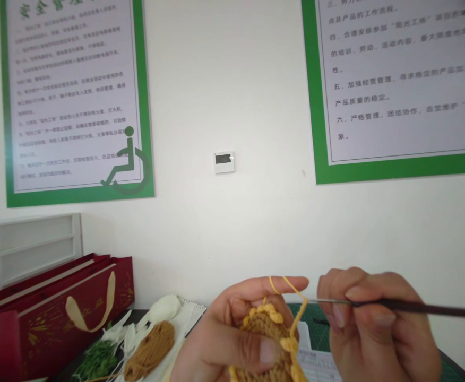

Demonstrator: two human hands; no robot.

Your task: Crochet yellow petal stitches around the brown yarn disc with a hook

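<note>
At six o'clock, my left hand (242,331) curls around crochet (262,329); at five, my right hand (376,318) pinches a hook (399,306).

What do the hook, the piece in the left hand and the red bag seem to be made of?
Hook: its thin end shines grey like metal; the dark, smooth handle may be wood or plastic.
Crocheted piece: brown and yellow yarn, matte, with visible stitches; cotton or acrylic, I cannot tell.
Red bag: probably stiff paper, given its sharp folds, with gold-coloured print.
</note>
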